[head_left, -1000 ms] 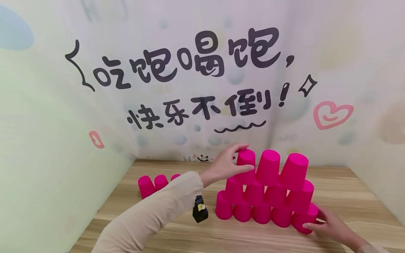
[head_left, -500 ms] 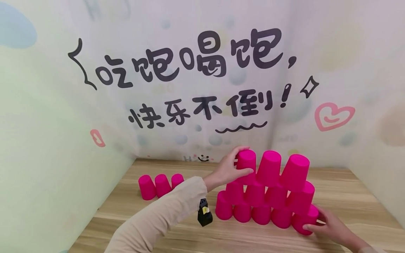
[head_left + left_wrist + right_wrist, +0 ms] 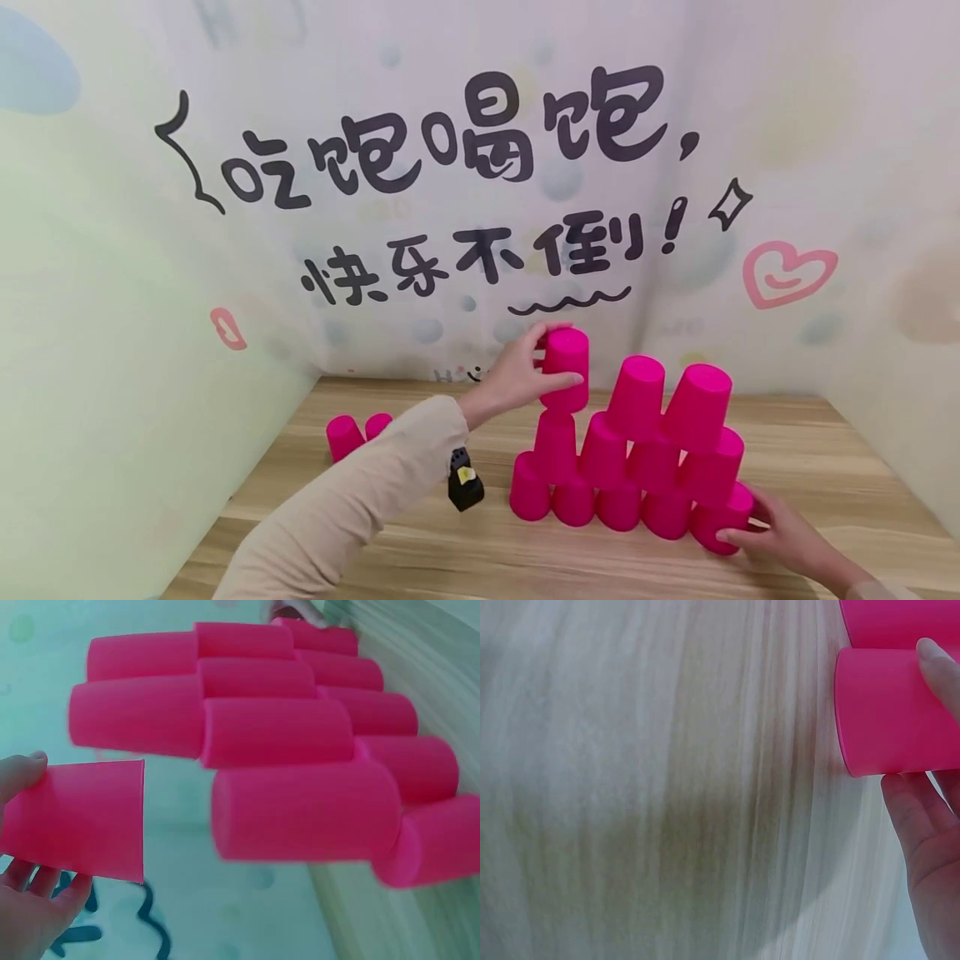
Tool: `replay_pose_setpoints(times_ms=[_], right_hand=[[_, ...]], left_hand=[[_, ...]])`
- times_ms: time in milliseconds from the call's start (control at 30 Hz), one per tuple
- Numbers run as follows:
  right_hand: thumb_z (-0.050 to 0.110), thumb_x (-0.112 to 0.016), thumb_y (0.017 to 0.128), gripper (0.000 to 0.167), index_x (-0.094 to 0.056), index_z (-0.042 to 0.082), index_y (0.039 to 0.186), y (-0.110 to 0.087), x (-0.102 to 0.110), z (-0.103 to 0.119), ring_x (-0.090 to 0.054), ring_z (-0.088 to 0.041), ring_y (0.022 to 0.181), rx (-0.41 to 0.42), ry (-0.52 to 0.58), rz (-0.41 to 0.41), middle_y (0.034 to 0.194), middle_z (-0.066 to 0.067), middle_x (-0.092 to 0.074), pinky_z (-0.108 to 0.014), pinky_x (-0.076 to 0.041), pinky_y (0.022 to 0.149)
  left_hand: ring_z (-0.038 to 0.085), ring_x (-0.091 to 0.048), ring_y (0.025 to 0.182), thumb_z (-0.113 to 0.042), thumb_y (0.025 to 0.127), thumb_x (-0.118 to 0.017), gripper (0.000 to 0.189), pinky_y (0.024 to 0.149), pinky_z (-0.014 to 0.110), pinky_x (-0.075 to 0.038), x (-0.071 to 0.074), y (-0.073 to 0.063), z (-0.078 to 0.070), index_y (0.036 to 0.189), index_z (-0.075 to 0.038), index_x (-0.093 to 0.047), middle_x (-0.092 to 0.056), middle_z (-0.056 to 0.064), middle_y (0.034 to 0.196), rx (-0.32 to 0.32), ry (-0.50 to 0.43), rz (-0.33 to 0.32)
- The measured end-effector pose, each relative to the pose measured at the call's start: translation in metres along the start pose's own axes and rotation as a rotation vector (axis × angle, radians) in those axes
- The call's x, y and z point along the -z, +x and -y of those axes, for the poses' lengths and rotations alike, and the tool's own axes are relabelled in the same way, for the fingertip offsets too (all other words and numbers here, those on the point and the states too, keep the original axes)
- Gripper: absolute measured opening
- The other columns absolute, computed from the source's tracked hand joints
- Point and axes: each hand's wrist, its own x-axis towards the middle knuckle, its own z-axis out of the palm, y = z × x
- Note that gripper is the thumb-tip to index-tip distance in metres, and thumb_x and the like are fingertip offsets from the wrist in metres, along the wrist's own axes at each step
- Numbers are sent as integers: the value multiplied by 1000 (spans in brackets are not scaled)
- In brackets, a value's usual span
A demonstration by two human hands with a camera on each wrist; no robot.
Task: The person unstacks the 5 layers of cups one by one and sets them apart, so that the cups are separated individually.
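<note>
Shifted up-left since earlier: 1 bright-pink tapered plastic-looking cup [image 3: 566, 354], inverted, pinched in your part-spread L hand [image 3: 516, 379], clear of matching cup stack [image 3: 651, 465] below-right. Prob. light, stiff, slick; hold mid-wall. Your R hand [image 3: 783, 533]: part-curled round bottom end cup [image 3: 714, 518].

Pink cup [image 3: 568, 357] upside-dn, in air nr pink cup stack [image 3: 630, 462], 5-4-2 btm-up.

We see smooth, matt, plastic-looking walls on the stack of pink cups [image 3: 651, 465], and the same finish on the loose cups [image 3: 344, 440] to its left. Under the stack, the counter [image 3: 832, 475] shows smooth wood grain, solid or laminate we cannot tell. Behind it hangs a matt, faintly creased cloth backdrop [image 3: 420, 50]; left of it, we note a soft, matt cloth sleeve [image 3: 352, 500].
</note>
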Motion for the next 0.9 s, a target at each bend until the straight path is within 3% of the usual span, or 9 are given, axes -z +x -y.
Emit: replay_pose_setpoints(times_ms=[233,433,600,667,833,900], right_hand=[[14,-66,79,59,-37,-12,123,-1,1,2,-56,2,85,2,-6,-3,98,23,-53,-20,-50,67],[15,-66,79,60,-37,-10,124,0,1,3,-54,5,85,-8,-14,-5,98,22,-53,-20,-49,67],[15,-66,78,60,-37,-12,124,-1,1,3,-56,1,85,-6,-6,5,100,17,-56,-20,-49,67],[15,-66,79,61,-36,-12,124,-2,2,4,-56,0,85,-14,-5,10,102,6,-59,-21,-50,67],[18,-67,78,63,-35,-11,125,-1,1,6,-55,2,84,-59,-20,6,106,-18,-57,-20,-50,67],[18,-67,78,62,-36,-10,125,1,0,5,-55,2,84,-53,-24,3,106,-18,-57,-20,-50,67]], left_hand=[[22,-53,96,-10,75,-70,61,74,30,-50,50,-4,-15,128,-12,-41,-50,6,113,6,48,-89],[25,-54,97,-9,74,-71,61,75,34,-50,93,-23,-15,128,-14,-40,-49,6,114,35,106,-173],[28,-53,99,-10,75,-70,62,76,38,-50,124,-47,-2,128,-13,-39,-47,10,116,83,183,-224],[29,-52,100,-10,75,-70,62,78,40,-49,134,-58,7,129,-12,-39,-47,11,117,102,202,-238],[29,-48,104,-15,76,-69,62,84,42,-46,156,-87,37,129,-10,-37,-47,13,117,154,252,-277],[29,-47,105,-18,77,-69,63,85,43,-44,164,-100,50,130,-8,-37,-47,14,116,177,276,-300]])
